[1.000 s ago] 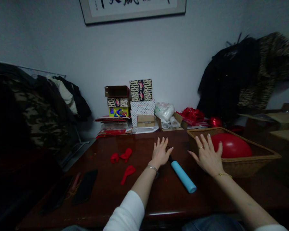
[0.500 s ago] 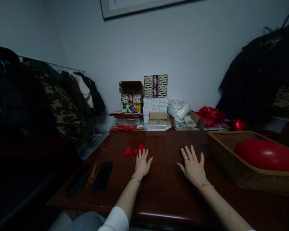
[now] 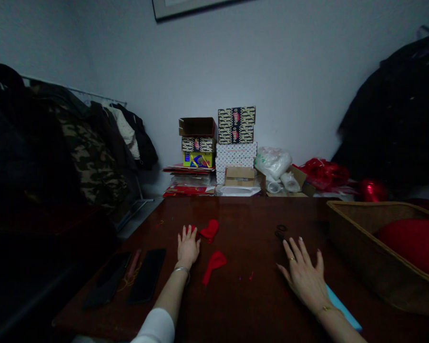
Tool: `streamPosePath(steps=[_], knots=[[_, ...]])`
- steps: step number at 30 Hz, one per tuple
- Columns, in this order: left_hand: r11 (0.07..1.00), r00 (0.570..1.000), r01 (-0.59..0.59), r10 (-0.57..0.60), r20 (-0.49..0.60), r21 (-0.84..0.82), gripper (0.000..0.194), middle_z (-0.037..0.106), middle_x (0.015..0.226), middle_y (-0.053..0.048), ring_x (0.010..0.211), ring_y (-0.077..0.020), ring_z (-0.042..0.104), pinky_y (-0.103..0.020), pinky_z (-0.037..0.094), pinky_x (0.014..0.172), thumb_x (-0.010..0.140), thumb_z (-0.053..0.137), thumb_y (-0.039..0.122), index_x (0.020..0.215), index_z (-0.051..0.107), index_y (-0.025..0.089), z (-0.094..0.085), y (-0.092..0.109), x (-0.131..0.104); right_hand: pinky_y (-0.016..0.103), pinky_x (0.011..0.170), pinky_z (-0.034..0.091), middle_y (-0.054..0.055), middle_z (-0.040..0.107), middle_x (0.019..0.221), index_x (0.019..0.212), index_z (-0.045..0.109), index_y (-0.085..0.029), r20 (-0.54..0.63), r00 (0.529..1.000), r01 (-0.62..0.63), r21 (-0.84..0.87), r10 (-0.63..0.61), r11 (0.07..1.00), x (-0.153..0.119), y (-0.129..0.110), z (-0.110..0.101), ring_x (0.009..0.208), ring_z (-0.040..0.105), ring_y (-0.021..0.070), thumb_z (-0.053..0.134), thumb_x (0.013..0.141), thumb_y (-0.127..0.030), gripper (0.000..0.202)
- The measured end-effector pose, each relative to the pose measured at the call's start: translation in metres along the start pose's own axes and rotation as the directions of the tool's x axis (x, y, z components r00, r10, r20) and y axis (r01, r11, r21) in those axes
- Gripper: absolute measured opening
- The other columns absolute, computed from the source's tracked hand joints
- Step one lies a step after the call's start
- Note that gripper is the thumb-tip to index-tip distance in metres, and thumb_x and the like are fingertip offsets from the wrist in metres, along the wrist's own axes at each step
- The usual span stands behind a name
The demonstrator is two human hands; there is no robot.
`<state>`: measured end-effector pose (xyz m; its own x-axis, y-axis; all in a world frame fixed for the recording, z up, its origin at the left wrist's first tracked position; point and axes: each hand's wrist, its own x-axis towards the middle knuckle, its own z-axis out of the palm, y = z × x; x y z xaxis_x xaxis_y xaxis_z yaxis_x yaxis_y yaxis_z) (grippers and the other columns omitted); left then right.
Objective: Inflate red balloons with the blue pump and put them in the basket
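Observation:
My left hand [image 3: 188, 250] lies flat over one red balloon [image 3: 192, 228], its fingers apart and partly covering it. Two more limp red balloons rest on the brown table: one balloon [image 3: 210, 230] just right of my fingertips, another balloon [image 3: 214, 264] nearer to me. My right hand [image 3: 303, 271] spreads its fingers low over the table, nothing held. Beyond its fingertips are black-handled scissors [image 3: 280, 231], their blades out of sight. A flat light-blue object [image 3: 344, 310] is partly hidden under my right wrist.
Two dark phones [image 3: 147, 276] and a pink stick with yellow string [image 3: 133, 267] lie at left. A wicker basket [image 3: 361, 262] holding a red inflated balloon [image 3: 413, 243] stands at right. Small scraps [image 3: 250, 275] dot the table [image 3: 250, 309]. Stacked boxes [image 3: 236, 157] stand behind it.
My left hand has moved left onto a balloon, and a third balloon now shows on the near side. My right hand has shifted right and nearer, uncovering the scissors' handles and the blue object.

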<state>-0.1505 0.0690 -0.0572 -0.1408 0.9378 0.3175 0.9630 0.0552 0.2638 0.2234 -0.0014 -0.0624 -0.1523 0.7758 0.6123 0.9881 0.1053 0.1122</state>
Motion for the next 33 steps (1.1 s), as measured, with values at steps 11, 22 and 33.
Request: streamPosePath(steps=[11, 22, 33], knots=[[0.966, 0.991, -0.116, 0.096, 0.097, 0.23, 0.033, 0.039, 0.143, -0.011, 0.139, -0.0278, 0.014, -0.051, 0.002, 0.11, 0.083, 0.046, 0.02, 0.111, 0.064, 0.021, 0.014, -0.003, 0.044, 0.064, 0.104, 0.007, 0.017, 0.031, 0.145, 0.139, 0.029, -0.01, 0.041, 0.993, -0.107, -0.003, 0.107, 0.994, -0.013, 0.017, 0.016, 0.139, 0.011, 0.0299, 0.027, 0.086, -0.041, 0.062], [0.974, 0.999, 0.007, 0.005, 0.054, -0.225, 0.01, 0.069, 0.097, -0.014, 0.121, -0.028, 0.047, -0.045, 0.011, 0.111, 0.078, 0.054, 0.018, 0.074, 0.063, 0.019, 0.003, 0.015, 0.044, 0.065, 0.102, 0.008, 0.02, 0.043, 0.136, 0.135, 0.036, -0.009, 0.102, 0.983, -0.148, -0.072, 0.155, 0.986, -0.027, 0.029, 0.017, 0.126, 0.038, 0.0347, 0.031, 0.083, -0.036, 0.058], [-0.201, 0.726, 0.574, -0.324, 0.607, -0.794, 0.019, 0.067, 0.079, -0.011, 0.074, -0.0143, 0.068, -0.024, 0.055, 0.068, 0.088, 0.041, 0.009, 0.076, 0.055, 0.011, -0.01, 0.063, 0.022, 0.059, 0.095, 0.024, 0.014, 0.065, 0.093, 0.127, 0.048, -0.011, 0.284, 0.935, -0.159, -0.2, 0.212, 0.967, -0.033, 0.035, -0.002, 0.078, 0.061, 0.0274, 0.037, 0.084, -0.029, 0.047]])
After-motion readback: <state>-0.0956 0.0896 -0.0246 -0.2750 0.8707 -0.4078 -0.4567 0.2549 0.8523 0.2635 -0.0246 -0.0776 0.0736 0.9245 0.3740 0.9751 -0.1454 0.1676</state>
